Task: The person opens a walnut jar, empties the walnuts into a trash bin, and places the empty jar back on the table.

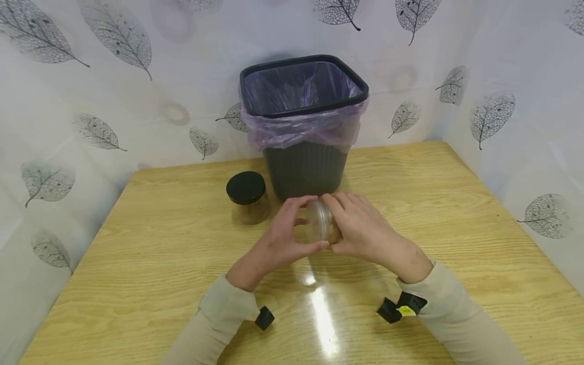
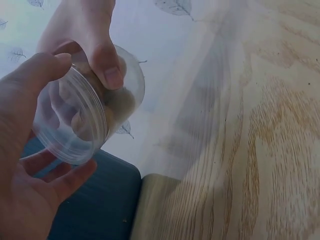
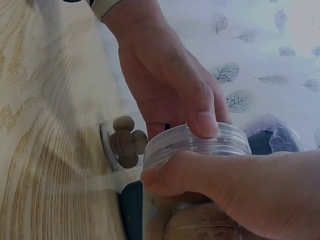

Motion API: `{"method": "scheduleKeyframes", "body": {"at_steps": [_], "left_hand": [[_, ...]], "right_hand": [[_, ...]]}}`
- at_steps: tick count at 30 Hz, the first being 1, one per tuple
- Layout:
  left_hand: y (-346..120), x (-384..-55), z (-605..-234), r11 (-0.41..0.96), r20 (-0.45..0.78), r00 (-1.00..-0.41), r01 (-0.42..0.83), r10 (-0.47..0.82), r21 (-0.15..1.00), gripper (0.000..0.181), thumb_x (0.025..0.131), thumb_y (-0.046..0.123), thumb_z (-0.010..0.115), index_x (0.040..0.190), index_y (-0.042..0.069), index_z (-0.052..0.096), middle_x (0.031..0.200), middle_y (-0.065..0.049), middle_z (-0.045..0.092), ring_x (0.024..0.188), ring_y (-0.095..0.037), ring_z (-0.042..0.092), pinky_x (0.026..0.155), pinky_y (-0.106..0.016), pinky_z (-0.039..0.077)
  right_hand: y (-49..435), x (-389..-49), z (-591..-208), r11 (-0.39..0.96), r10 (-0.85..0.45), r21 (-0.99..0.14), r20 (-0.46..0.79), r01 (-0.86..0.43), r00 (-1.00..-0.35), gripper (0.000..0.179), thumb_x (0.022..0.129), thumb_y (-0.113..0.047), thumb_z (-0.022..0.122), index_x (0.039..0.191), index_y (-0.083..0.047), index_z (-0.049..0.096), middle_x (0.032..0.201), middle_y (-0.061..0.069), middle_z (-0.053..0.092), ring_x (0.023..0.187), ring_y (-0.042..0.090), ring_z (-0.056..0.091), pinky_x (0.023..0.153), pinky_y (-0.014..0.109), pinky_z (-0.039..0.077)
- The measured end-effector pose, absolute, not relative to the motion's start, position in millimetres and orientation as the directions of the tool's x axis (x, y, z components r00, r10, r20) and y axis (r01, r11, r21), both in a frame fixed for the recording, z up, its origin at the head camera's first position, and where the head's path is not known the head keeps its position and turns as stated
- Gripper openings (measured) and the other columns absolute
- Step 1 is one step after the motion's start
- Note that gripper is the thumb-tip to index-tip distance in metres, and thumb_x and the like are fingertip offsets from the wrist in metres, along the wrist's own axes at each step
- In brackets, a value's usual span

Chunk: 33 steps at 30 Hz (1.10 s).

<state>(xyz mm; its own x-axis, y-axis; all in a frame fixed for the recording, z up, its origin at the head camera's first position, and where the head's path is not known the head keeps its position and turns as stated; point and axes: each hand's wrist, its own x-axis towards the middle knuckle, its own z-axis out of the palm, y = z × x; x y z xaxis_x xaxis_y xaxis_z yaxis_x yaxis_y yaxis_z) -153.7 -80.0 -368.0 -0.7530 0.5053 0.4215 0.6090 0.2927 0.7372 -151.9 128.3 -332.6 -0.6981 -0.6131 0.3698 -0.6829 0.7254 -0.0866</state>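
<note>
Working, apparently, at the clear jar's (image 1: 323, 223) ridged rim (image 2: 95, 112), left hand (image 1: 284, 237) pinching that rim, right hand (image 1: 360, 225) gripping the body (image 2: 132, 82); next likely needs opposing twist.

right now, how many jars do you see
2. The held jar is between the left hand and right hand; the black-lidded jar stands on the table left of the bin. Any behind the bin would be hidden.

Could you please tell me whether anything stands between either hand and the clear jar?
Nothing visible does: the left hand holds the clear jar at its ridged end, and the right hand grips its body. The black-lidded jar and lined bin stand beyond the hands.
</note>
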Motion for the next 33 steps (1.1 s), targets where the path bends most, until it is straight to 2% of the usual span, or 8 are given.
{"method": "scheduleKeyframes", "body": {"at_steps": [5, 10, 13, 18, 20, 22, 26, 33], "left_hand": [[-79.0, -152.4, -365.8, 0.301, 0.407, -0.78, 0.579, 0.475, 0.758, 0.081, 0.078, 0.019, 0.086, 0.144, 0.006, 0.04, 0.136, -0.011, 0.047, 0.124, -0.026, 0.051, 0.088, -0.035, 0.059], [-79.5, -151.6, -363.5, 0.315, 0.355, -0.809, 0.528, 0.467, 0.789, 0.087, 0.079, 0.02, 0.085, 0.149, 0.012, 0.035, 0.141, -0.008, 0.045, 0.121, -0.024, 0.054, 0.084, -0.029, 0.059], [-81.3, -153.6, -364.8, 0.293, 0.41, -0.746, 0.611, 0.525, 0.735, 0.091, 0.077, 0.019, 0.086, 0.151, 0.013, 0.032, 0.148, -0.008, 0.038, 0.129, -0.025, 0.047, 0.087, -0.032, 0.059], [-83.8, -157.9, -369.0, 0.29, 0.574, -0.556, 0.821, 0.602, 0.491, 0.088, 0.073, 0.019, 0.089, 0.144, 0.006, 0.039, 0.152, -0.017, 0.034, 0.142, -0.028, 0.033, 0.1, -0.039, 0.05], [-83.7, -158.5, -369.5, 0.301, 0.608, -0.513, 0.855, 0.606, 0.422, 0.083, 0.072, 0.018, 0.089, 0.14, 0.004, 0.043, 0.149, -0.019, 0.036, 0.14, -0.029, 0.034, 0.1, -0.038, 0.049], [-83.6, -158.2, -369.1, 0.295, 0.614, -0.502, 0.862, 0.609, 0.412, 0.079, 0.073, 0.015, 0.088, 0.138, 0.004, 0.045, 0.147, -0.018, 0.037, 0.137, -0.028, 0.037, 0.096, -0.036, 0.05], [-83.3, -156.7, -367.5, 0.292, 0.589, -0.537, 0.837, 0.604, 0.463, 0.076, 0.075, 0.014, 0.086, 0.138, 0.005, 0.045, 0.145, -0.015, 0.039, 0.133, -0.026, 0.041, 0.09, -0.036, 0.054], [-82.8, -152.1, -365.1, 0.322, 0.487, -0.687, 0.703, 0.54, 0.635, 0.078, 0.08, 0.02, 0.084, 0.145, 0.011, 0.041, 0.14, -0.009, 0.045, 0.122, -0.024, 0.049, 0.081, -0.028, 0.059]], "right_hand": [[127.8, -151.6, -331.4, 0.726, -0.613, -0.091, 0.365, -0.682, -0.701, 0.094, 0.055, -0.031, 0.095, 0.13, 0.003, 0.051, 0.116, 0.018, 0.063, 0.107, 0.035, 0.06, 0.095, 0.05, 0.052], [128.0, -151.2, -331.2, 0.731, -0.611, -0.09, 0.354, -0.676, -0.708, 0.094, 0.056, -0.031, 0.094, 0.131, 0.004, 0.051, 0.117, 0.018, 0.063, 0.108, 0.035, 0.06, 0.095, 0.051, 0.052], [128.9, -151.0, -330.6, 0.735, -0.608, -0.093, 0.347, -0.671, -0.714, 0.094, 0.056, -0.031, 0.094, 0.132, 0.004, 0.05, 0.118, 0.018, 0.062, 0.109, 0.035, 0.059, 0.096, 0.051, 0.051], [130.2, -151.0, -330.1, 0.74, -0.607, -0.094, 0.335, -0.666, -0.721, 0.095, 0.056, -0.031, 0.093, 0.132, 0.006, 0.05, 0.119, 0.018, 0.062, 0.111, 0.036, 0.059, 0.096, 0.052, 0.05], [130.1, -151.3, -330.2, 0.738, -0.609, -0.094, 0.334, -0.668, -0.72, 0.095, 0.056, -0.031, 0.093, 0.132, 0.006, 0.05, 0.121, 0.019, 0.062, 0.112, 0.036, 0.059, 0.096, 0.052, 0.051], [130.0, -151.6, -330.3, 0.735, -0.609, -0.095, 0.341, -0.671, -0.716, 0.095, 0.055, -0.031, 0.094, 0.132, 0.006, 0.051, 0.121, 0.019, 0.062, 0.111, 0.036, 0.059, 0.095, 0.051, 0.051], [129.8, -151.4, -330.6, 0.733, -0.609, -0.094, 0.351, -0.674, -0.711, 0.095, 0.055, -0.032, 0.094, 0.132, 0.005, 0.051, 0.121, 0.018, 0.062, 0.109, 0.035, 0.059, 0.093, 0.05, 0.052], [128.4, -150.2, -329.1, 0.729, -0.611, -0.093, 0.359, -0.678, -0.705, 0.095, 0.057, -0.032, 0.093, 0.133, 0.005, 0.05, 0.119, 0.018, 0.062, 0.109, 0.035, 0.059, 0.093, 0.051, 0.052]]}}
